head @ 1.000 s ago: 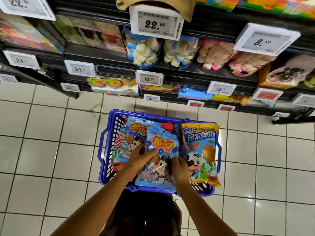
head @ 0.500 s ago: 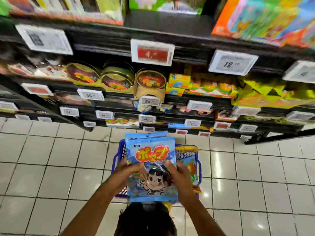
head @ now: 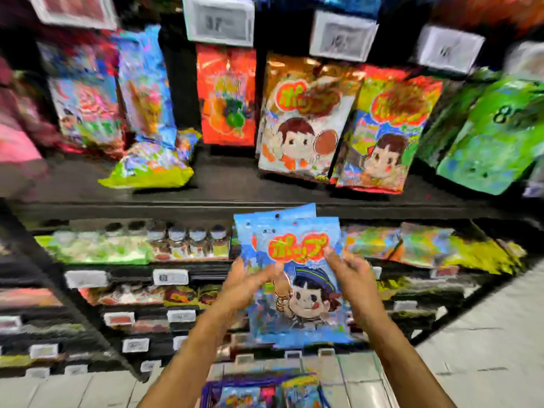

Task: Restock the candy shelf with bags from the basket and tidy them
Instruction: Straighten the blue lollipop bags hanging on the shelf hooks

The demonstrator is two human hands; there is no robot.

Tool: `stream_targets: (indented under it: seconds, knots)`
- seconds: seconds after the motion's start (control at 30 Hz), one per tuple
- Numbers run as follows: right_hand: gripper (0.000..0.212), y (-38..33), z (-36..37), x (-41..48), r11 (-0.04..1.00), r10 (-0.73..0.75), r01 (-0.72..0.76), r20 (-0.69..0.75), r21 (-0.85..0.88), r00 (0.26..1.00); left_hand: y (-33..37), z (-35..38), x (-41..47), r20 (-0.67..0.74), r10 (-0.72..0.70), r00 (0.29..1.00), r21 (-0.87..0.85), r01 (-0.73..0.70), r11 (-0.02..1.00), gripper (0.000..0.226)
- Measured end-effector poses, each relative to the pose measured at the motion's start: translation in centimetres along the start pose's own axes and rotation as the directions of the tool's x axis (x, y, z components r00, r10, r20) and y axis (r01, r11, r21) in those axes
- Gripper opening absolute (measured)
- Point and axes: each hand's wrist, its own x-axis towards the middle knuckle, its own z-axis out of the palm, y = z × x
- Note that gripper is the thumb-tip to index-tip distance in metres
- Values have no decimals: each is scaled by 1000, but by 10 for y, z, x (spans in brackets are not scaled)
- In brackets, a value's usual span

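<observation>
The left hand (head: 250,285) and right hand (head: 354,282) each clamp a side edge of the blue bags (head: 297,231), seemingly two stacked, held upright before the shelving. At twelve o'clock, the candy shelf (head: 235,184) shows bare board beside a same-brand orange bag (head: 303,122). This handful is not yet placed. At six o'clock the basket (head: 207,391) holds more, so most restocking and tidying likely remains.

Price tags (head: 343,36): digits smeared, unreadable. Basket (head: 210,391): cut off by lower edge, contents blurred. Rear blue bag (head: 247,219): mostly hidden behind front blue bag (head: 303,290). Left hand (head: 250,282): motion-blurred, grip undetermined. Left shelf goods (head: 85,107): indistinct. Jars (head: 188,240): labels illegible.
</observation>
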Motion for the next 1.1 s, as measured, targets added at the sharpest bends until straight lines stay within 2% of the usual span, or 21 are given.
stream_targets:
  seconds: [0.07, 0.1, 0.17, 0.23, 0.3, 0.37, 0.43, 0.5, 0.57, 0.6, 0.67, 0.73, 0.8, 0.87, 0.9, 0.97, 1.03, 1.1]
  knots:
    - [32, -36, -5, 7, 998, -44, 45, -30, 32, 999, 40, 6, 5, 24, 72, 997, -16, -72, 997, 68]
    - [20, -54, -10, 11, 996, -77, 79, -33, 44, 996, 61, 9, 7, 42, 117, 992, -10, -117, 993, 62]
    - [12, -85, -17, 16, 986, -155, 157, -36, 59, 987, 97, 17, 13, 114, 177, 978, 86, -187, 979, 38]
    - [19, -116, -25, 20, 972, -217, 222, -75, 71, 973, 133, 27, 15, 186, 243, 952, 137, -270, 953, 36]
    - [25, -144, -34, 24, 956, -272, 281, -95, 88, 958, 161, 36, 22, 190, 316, 930, 123, -342, 932, 31]
    - [36, -170, -43, 27, 938, -313, 324, -100, 124, 944, 187, 48, 29, 197, 372, 907, 74, -392, 917, 44]
    - [57, -197, -54, 31, 918, -363, 376, -109, 128, 925, 215, 62, 35, 215, 414, 884, 54, -434, 899, 52]
    - [66, -224, -61, 37, 898, -408, 423, -128, 125, 904, 241, 76, 39, 239, 456, 857, 86, -487, 869, 40]
    - [64, -252, -69, 43, 885, -422, 441, -147, 148, 895, 268, 94, 43, 257, 520, 815, 89, -555, 827, 19]
    - [63, -265, -75, 48, 882, -422, 444, -158, 155, 893, 281, 103, 48, 262, 544, 797, 82, -581, 810, 17]
    - [59, -292, -86, 58, 868, -448, 473, -172, 152, 877, 305, 121, 54, 283, 570, 771, 51, -606, 794, 23]
    - [62, -319, -98, 70, 845, -491, 516, -177, 141, 853, 329, 138, 61, 299, 596, 745, 43, -634, 772, 19]
    - [78, -346, -109, 84, 838, -504, 530, -186, 129, 843, 353, 155, 70, 296, 598, 744, 33, -634, 773, 18]
    - [93, -368, -117, 98, 847, -475, 505, -193, 164, 859, 375, 168, 77, 272, 597, 754, 29, -627, 778, 32]
    - [90, -377, -121, 106, 848, -462, 494, -192, 192, 866, 384, 174, 82, 258, 607, 752, 60, -639, 767, 39]
    - [68, -391, -130, 123, 845, -451, 484, -182, 229, 874, 400, 183, 92, 225, 636, 738, 131, -669, 731, 41]
    - [47, -401, -133, 138, 832, -451, 486, -183, 267, 874, 410, 189, 100, 220, 653, 725, 141, -686, 714, 27]
    - [42, -408, -137, 154, 811, -435, 471, -181, 347, 882, 417, 198, 105, 224, 653, 724, 154, -688, 710, 14]
